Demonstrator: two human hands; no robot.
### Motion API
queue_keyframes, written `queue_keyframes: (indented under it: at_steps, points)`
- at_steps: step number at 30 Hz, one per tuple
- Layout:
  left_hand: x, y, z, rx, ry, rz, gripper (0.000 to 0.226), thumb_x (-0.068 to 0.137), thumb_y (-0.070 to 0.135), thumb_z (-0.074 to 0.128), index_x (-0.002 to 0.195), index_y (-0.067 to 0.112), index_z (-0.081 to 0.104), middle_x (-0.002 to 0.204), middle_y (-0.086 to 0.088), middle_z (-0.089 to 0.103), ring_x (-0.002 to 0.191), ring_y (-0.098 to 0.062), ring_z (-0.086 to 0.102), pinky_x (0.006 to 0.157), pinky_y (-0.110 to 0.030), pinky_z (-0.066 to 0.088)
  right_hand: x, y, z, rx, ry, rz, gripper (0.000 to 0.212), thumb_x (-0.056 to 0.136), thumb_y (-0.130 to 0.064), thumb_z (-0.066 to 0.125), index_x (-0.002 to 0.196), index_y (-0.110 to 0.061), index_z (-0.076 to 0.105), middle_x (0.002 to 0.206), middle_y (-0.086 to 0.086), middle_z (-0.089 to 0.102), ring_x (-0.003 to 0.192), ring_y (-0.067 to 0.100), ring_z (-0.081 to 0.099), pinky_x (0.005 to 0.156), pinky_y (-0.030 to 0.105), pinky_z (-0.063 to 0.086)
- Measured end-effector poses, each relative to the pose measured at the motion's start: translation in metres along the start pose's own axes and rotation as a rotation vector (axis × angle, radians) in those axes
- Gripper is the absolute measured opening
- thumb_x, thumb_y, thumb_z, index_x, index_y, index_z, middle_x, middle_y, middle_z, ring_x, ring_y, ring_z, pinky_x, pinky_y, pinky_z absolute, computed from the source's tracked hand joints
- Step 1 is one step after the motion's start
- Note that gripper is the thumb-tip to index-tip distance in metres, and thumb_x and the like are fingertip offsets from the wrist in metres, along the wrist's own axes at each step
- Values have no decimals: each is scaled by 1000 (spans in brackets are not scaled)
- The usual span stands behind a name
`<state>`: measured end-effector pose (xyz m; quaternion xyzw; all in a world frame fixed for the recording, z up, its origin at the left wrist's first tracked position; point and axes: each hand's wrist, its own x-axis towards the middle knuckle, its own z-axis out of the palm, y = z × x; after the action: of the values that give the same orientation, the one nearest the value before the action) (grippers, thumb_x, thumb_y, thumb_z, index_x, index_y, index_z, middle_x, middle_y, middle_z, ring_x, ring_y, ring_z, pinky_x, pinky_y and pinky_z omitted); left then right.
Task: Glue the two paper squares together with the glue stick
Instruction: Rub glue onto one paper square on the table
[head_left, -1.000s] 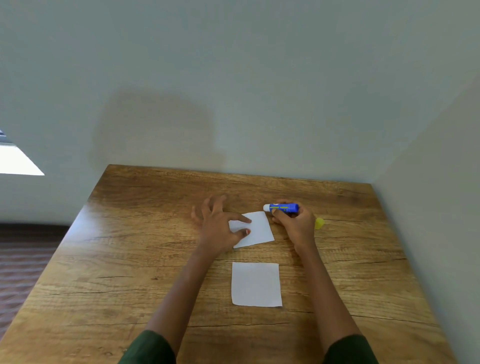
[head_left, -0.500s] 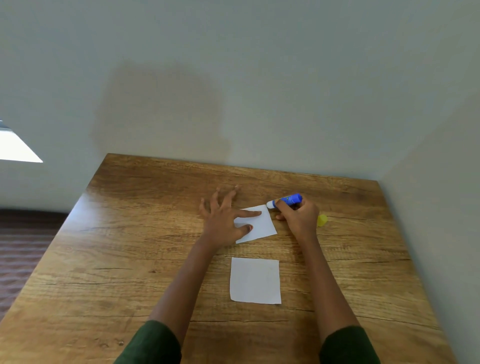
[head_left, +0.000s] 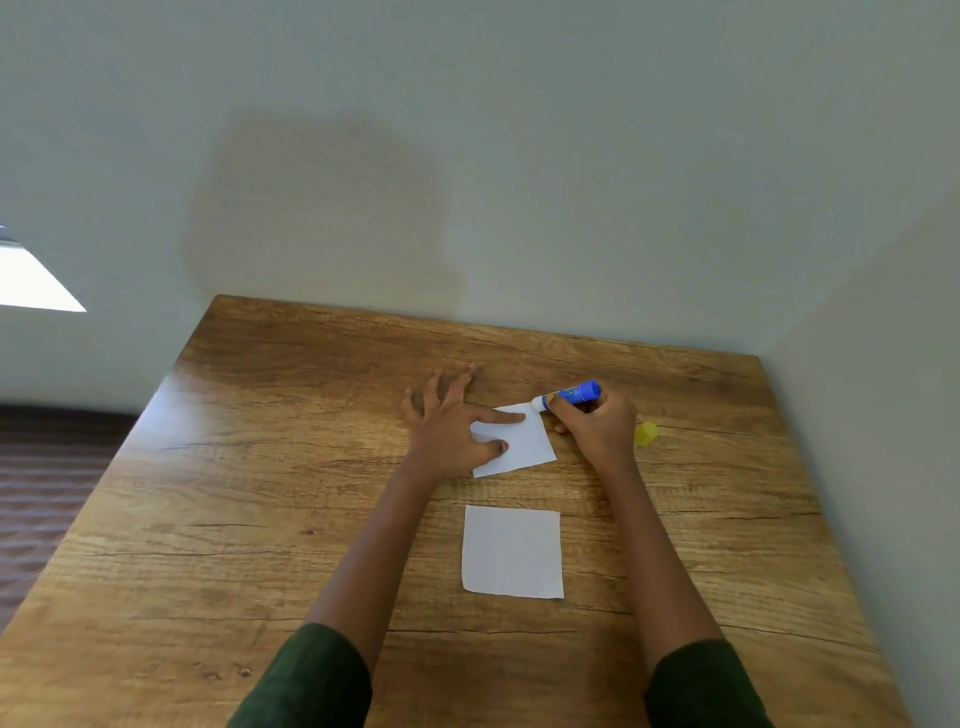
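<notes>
Two white paper squares lie on the wooden table (head_left: 260, 493). My left hand (head_left: 449, 434) presses flat on the far square (head_left: 527, 444), thumb and forefinger spread over its left part. My right hand (head_left: 597, 431) grips a blue glue stick (head_left: 571, 393), uncapped, tilted so its white tip touches the far square's top right corner. The near square (head_left: 512, 552) lies flat and untouched between my forearms.
A yellow cap (head_left: 645, 433) rests on the table just right of my right hand. Walls close off the table at the back and on the right. The table's left edge drops to a dark carpeted floor (head_left: 47, 467).
My right hand tilted the glue stick and brought its tip down and left onto the far square's top right corner. The left hand stayed pressed on the paper.
</notes>
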<state>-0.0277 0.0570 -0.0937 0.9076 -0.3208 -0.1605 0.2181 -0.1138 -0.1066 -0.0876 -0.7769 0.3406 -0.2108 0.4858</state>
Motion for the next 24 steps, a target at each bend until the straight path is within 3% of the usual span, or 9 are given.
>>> queue_keyframes:
  at_steps: [3, 8, 13, 16, 19, 24]
  points:
    - [0, 0, -1, -6, -7, -11, 39, 77, 50, 63, 112, 62, 52, 158, 11, 5, 144, -29, -9, 110, -57, -9, -1, 4, -1, -3, -3, -5, 20, 71, -17, 79, 73, -6, 62, 63, 13, 68, 53, 22, 67, 57, 32, 56]
    - [0, 2, -1, -20, -6, -16, 38, 77, 49, 64, 112, 61, 54, 158, 11, 6, 144, -29, -8, 111, -57, -10, -6, 6, -5, -9, -3, 3, 20, 71, -16, 79, 70, -11, 59, 66, 14, 68, 56, 26, 67, 57, 33, 56]
    - [0, 1, -1, -5, -7, -13, 39, 76, 50, 64, 112, 62, 53, 158, 11, 6, 144, -30, -7, 111, -58, -8, -11, 8, -9, -1, -9, 8, 20, 71, -13, 78, 75, -4, 61, 68, 16, 69, 57, 27, 67, 57, 34, 56]
    - [1, 1, -1, -8, -9, -13, 39, 76, 51, 64, 112, 62, 52, 158, 10, 6, 144, -30, -8, 110, -58, -8, -14, 9, -11, 15, -23, 20, 22, 72, -13, 77, 79, 1, 62, 67, 16, 68, 53, 21, 66, 54, 31, 56]
    - [0, 2, -2, -23, -8, -13, 39, 76, 49, 64, 112, 61, 54, 158, 9, 7, 144, -30, -7, 110, -58, -9, -18, 8, -13, 27, -32, 27, 17, 72, -10, 76, 75, -2, 61, 62, 11, 65, 44, 8, 61, 49, 20, 52]
    - [0, 2, -2, -26, -6, -17, 38, 76, 48, 64, 111, 60, 54, 158, 9, 8, 144, -30, -7, 110, -57, -9, -25, 7, -18, 60, -22, 20, 20, 71, -6, 76, 69, -8, 56, 62, 11, 64, 41, 8, 59, 46, 20, 51]
